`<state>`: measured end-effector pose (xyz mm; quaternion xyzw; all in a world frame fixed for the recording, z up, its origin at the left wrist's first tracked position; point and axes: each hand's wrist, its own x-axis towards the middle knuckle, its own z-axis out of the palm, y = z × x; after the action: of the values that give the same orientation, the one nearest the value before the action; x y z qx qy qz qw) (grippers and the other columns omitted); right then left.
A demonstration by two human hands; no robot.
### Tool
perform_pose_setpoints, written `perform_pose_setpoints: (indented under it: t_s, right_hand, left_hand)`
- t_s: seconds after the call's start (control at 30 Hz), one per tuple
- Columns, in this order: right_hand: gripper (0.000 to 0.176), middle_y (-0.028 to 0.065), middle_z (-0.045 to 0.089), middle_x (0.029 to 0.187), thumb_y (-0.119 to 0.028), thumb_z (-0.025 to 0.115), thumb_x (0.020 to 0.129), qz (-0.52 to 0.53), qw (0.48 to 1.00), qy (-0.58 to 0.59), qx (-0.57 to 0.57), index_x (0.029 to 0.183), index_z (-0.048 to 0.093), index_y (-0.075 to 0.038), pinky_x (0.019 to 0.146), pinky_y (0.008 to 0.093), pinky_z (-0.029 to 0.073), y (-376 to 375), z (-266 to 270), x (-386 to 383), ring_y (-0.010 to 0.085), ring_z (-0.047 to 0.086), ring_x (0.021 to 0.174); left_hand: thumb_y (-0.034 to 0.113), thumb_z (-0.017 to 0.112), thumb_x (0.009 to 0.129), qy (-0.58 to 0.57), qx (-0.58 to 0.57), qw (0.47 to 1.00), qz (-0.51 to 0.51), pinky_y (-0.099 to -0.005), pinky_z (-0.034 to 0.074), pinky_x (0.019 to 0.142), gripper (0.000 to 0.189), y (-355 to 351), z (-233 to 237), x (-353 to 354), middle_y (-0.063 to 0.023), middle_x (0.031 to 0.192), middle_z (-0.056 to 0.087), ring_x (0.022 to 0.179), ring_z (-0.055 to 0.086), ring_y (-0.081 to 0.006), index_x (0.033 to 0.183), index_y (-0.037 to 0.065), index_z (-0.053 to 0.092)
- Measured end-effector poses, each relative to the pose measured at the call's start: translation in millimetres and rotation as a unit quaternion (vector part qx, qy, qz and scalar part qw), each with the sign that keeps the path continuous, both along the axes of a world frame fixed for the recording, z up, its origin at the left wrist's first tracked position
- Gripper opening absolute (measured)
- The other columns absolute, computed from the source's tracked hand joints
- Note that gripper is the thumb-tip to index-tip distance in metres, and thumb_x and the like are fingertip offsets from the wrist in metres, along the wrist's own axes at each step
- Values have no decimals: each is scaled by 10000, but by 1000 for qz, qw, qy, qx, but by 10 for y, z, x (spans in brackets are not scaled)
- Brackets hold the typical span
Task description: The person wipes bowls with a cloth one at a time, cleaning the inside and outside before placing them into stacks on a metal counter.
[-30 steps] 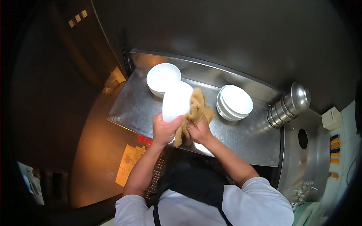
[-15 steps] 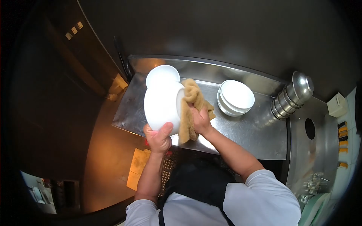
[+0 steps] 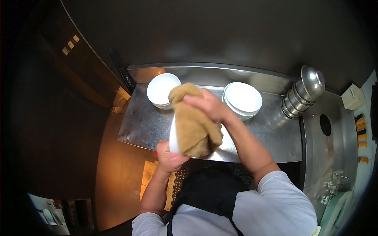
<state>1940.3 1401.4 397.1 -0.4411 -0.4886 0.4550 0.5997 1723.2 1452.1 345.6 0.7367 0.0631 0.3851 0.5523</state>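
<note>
The left hand (image 3: 170, 156) grips the white bowl (image 3: 173, 138) near the counter's (image 3: 143, 128) front edge. The right hand's (image 3: 206, 104) fingers grasp a tan cloth (image 3: 193, 131) covering much of it. 1 bowl stack (image 3: 163, 89) stands near the back left corner, steel bowls (image 3: 298, 96) near the back right.

I get a glaring steel countertop (image 3: 230, 151), washed-out white bowls (image 3: 244, 96), slightly blurred towel (image 3: 193, 128), orange-lit floor (image 3: 112, 185), dim wall (image 3: 220, 31), black fisheye-curved edges
</note>
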Motion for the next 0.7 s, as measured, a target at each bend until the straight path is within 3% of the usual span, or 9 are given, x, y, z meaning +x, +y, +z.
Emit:
perform_pose_setpoints:
  t_s: [0.1, 0.17, 0.27, 0.33, 0.43, 0.5, 0.53, 0.67, 0.7]
  right_hand:
    - [396, 60, 663, 1096, -330, 578, 1008, -72, 967, 241, -41, 1264, 591, -29, 781, 271, 544, 9, -103, 45, 131, 659, 953]
    - [383, 58, 652, 1080, -319, 556, 1024, -122, 930, 341, -69, 1254, 589, -14, 782, 276, 549, -12, -254, -93, 138, 659, 967]
    - [399, 83, 662, 1104, -347, 536, 1044, -157, 884, 440, 16, 1274, 570, -23, 856, 312, 575, 83, -717, -405, 176, 672, 1015]
    - [425, 100, 667, 1147, -363, 580, 1027, -179, 863, 471, 36, 1299, 556, -38, 883, 333, 587, 42, -761, -595, 196, 679, 1039]
    - [428, 105, 667, 1156, -340, 631, 1003, -231, 847, 478, -18, 1304, 555, -46, 864, 327, 590, 17, -634, -513, 199, 686, 1013]
    - [409, 78, 668, 1147, -310, 659, 988, -248, 871, 423, 11, 1275, 577, -29, 843, 300, 578, -15, -615, -393, 174, 683, 982]
    - [399, 71, 668, 1145, -299, 659, 988, -263, 889, 373, 19, 1267, 583, -25, 837, 292, 573, -26, -654, -328, 165, 680, 980]
    - [383, 49, 663, 1146, -167, 721, 935, -262, 928, 238, 119, 1260, 592, -11, 874, 289, 545, -126, -549, -591, 139, 644, 1032]
    - [395, 49, 662, 1152, -144, 735, 922, -257, 932, 208, 150, 1264, 589, -11, 887, 293, 542, -143, -566, -679, 141, 639, 1043]
  left_hand:
    - [165, 859, 750, -111, -265, 958, -6, -328, 579, 773, 437, -48, 26, -50, -108, 965, 745, 835, 727, -236, 1088, -56, 691]
    - [269, 826, 785, -175, -311, 934, -1, -390, 562, 898, 640, 90, -30, 20, -165, 1141, 687, 995, 689, -275, 1261, -80, 576]
    - [414, 767, 817, -242, -363, 900, 25, -449, 476, 1054, 833, 254, -94, 135, -188, 1372, 551, 1240, 569, -307, 1420, -49, 426]
    - [437, 756, 819, -255, -401, 880, -2, -450, 463, 1069, 856, 349, -136, 187, -185, 1400, 530, 1264, 549, -316, 1442, -37, 409]
    - [496, 726, 827, -218, -427, 877, -36, -452, 430, 1102, 896, 443, -269, 230, -151, 1456, 493, 1312, 509, -304, 1485, 0, 375]
    - [507, 731, 820, -179, -430, 884, -35, -446, 429, 1102, 900, 448, -282, 282, -136, 1462, 494, 1316, 508, -290, 1489, 16, 382]
    - [544, 635, 883, -157, -416, 895, -30, -454, 448, 1080, 795, 467, -237, 284, -129, 1445, 516, 1289, 535, -297, 1466, 43, 432]
    - [531, 375, 1013, -155, -550, 818, 63, -475, 495, 1022, 621, 644, -51, 439, -152, 1369, 582, 1218, 592, -325, 1393, 62, 522]
    - [531, 397, 1006, -174, -563, 807, 47, -478, 493, 1027, 621, 703, -187, 439, -152, 1359, 587, 1224, 586, -327, 1389, 59, 523]
